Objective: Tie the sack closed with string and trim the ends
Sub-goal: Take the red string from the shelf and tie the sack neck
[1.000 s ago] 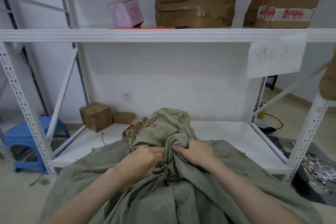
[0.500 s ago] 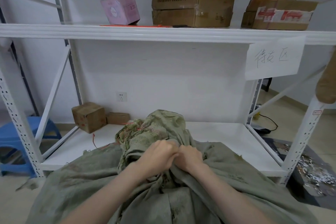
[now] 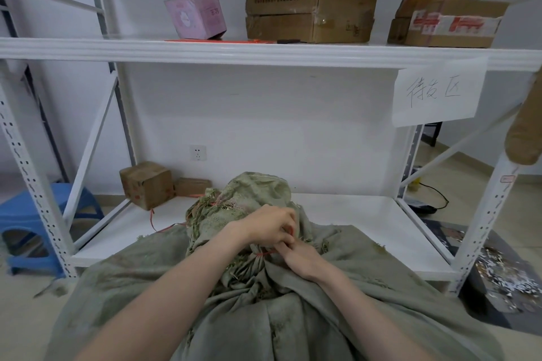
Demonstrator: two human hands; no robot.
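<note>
The red string (image 3: 152,219) trails loose across the white shelf (image 3: 337,214) at left. The green sack (image 3: 264,319) leans against that shelf. Your left hand (image 3: 268,228) pinches string over its bunched neck, and your right hand (image 3: 300,259), touching it, grips string there too.

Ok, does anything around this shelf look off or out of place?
The pink box on the upper shelf sits tilted, one bottom edge lifted. The sack has a frayed, ragged mouth. Pale scraps lie scattered on the floor at the right.
</note>
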